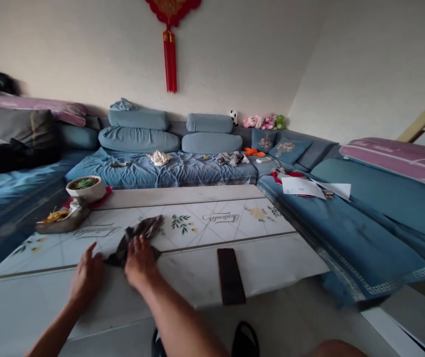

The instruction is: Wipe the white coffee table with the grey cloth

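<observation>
Two hands over the table (279,258): right hand (140,263) lies on a crumpled dark cloth (138,230), fingers spread, grip unclear; left hand (86,275) sits open, fingers wide, just beside the cloth's near end, its long axis running away rightward.

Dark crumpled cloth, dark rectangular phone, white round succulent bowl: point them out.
Dark crumpled cloth (143,229), head view, middle fold.
Dark rectangular phone (230,275), head view, upper face.
White round succulent bowl (89,193), head view, outer wall.
</observation>
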Available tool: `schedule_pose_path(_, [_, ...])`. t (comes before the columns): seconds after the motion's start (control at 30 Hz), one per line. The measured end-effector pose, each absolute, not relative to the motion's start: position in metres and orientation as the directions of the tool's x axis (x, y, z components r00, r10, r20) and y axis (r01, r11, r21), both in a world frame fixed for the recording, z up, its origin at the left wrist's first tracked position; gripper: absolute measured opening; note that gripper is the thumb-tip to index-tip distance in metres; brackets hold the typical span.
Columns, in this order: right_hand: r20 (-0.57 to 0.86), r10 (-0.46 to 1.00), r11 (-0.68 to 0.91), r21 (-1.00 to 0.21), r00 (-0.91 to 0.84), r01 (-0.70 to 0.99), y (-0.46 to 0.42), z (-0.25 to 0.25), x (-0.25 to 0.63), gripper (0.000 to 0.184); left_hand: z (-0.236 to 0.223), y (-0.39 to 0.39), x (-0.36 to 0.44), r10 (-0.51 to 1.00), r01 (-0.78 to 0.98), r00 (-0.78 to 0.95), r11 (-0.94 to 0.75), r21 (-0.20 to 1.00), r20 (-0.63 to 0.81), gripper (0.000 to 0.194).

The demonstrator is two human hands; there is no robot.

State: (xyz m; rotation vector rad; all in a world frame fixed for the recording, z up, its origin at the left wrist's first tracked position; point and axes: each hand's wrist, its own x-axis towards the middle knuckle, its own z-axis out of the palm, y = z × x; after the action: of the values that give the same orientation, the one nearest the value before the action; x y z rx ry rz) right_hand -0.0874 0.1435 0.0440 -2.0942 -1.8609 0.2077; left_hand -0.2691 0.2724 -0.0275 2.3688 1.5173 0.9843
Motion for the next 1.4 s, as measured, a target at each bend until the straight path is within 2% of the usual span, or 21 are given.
schedule_pose_path(0.07, [0.184,0.980,0.000,-0.385,0.077,0.923,0.126,0.014,-0.115,0.063,-0.026,0.271,-0.283,0.930,0.731,0.129,-0.323,0.600,0.343,0.068])
schedule_pose_path(0.13, [0.252,0.966,0.052,-0.417,0.061,0.908,0.097,-0.010,-0.101,0.063,-0.025,0.272,-0.305,0.952,0.727,0.115,-0.276,0.629,0.285,0.069])
schedule_pose_path(0.2, [0.269,0.955,-0.002,-0.403,0.121,0.915,0.065,-0.019,-0.055,0.060,-0.024,0.279,-0.337,0.922,0.740,0.203,-0.366,0.565,0.331,0.069])
schedule_pose_path(0.3, [0.282,0.889,-0.269,-0.312,0.359,0.911,0.044,-0.008,0.036,0.050,-0.021,0.293,-0.406,0.870,0.790,0.258,-0.441,0.427,0.420,0.064])
schedule_pose_path(0.37, [0.305,0.811,-0.419,-0.292,0.499,0.860,0.064,0.004,0.079,0.047,-0.016,0.301,-0.452,0.911,0.874,0.188,-0.326,0.360,0.367,0.064])
schedule_pose_path(0.47, [0.326,0.771,-0.459,-0.310,0.547,0.832,0.124,0.011,0.063,0.052,-0.001,0.311,-0.492,0.967,0.951,0.044,-0.118,0.287,0.251,0.067])
schedule_pose_path(0.53, [0.326,0.842,-0.338,-0.305,0.430,0.891,0.152,0.006,-0.004,0.051,0.010,0.319,-0.495,0.985,0.967,-0.020,-0.025,0.255,0.172,0.073])
schedule_pose_path(0.63, [0.311,0.950,0.073,-0.306,0.027,0.949,0.154,-0.010,-0.130,0.055,0.027,0.332,-0.481,0.997,0.970,-0.074,0.070,0.234,0.009,0.076])
schedule_pose_path(0.7, [0.305,0.928,0.318,-0.353,-0.213,0.880,0.139,-0.020,-0.182,0.060,0.033,0.339,-0.474,0.995,0.962,-0.093,0.100,0.254,-0.041,0.069])
schedule_pose_path(0.77, [0.280,0.893,0.442,-0.404,-0.352,0.801,0.131,-0.025,-0.187,0.063,0.033,0.343,-0.474,0.991,0.953,-0.121,0.130,0.275,-0.047,0.065])
schedule_pose_path(0.83, [0.220,0.892,0.453,-0.419,-0.395,0.787,0.144,-0.021,-0.157,0.060,0.028,0.343,-0.477,0.988,0.942,-0.148,0.152,0.299,-0.039,0.059])
schedule_pose_path(0.9, [0.176,0.924,0.382,-0.386,-0.340,0.839,0.178,-0.014,-0.120,0.057,0.022,0.341,-0.480,0.985,0.929,-0.172,0.171,0.328,-0.026,0.053])
schedule_pose_path(1.0, [0.195,0.938,0.337,-0.327,-0.286,0.883,0.240,-0.006,-0.108,0.057,0.019,0.337,-0.479,0.979,0.907,-0.203,0.194,0.374,-0.015,0.046])
schedule_pose_path(1.1, [0.226,0.845,0.534,-0.328,-0.484,0.779,0.287,-0.005,-0.154,0.058,0.020,0.334,-0.478,0.971,0.877,-0.238,0.216,0.428,-0.003,0.041])
schedule_pose_path(1.17, [0.222,0.793,0.608,-0.345,-0.568,0.715,0.314,-0.001,-0.197,0.059,0.018,0.332,-0.478,0.963,0.854,-0.268,0.232,0.465,0.013,0.043])
schedule_pose_path(1.3, [0.183,0.863,0.505,-0.358,-0.471,0.785,0.372,0.015,-0.268,0.062,0.008,0.332,-0.483,0.950,0.820,-0.302,0.215,0.531,0.082,0.047])
schedule_pose_path(1.4, [0.190,0.870,0.492,-0.378,-0.454,0.785,0.388,0.019,-0.309,0.064,-0.001,0.334,-0.487,0.897,0.706,-0.361,0.085,0.703,0.254,0.043])
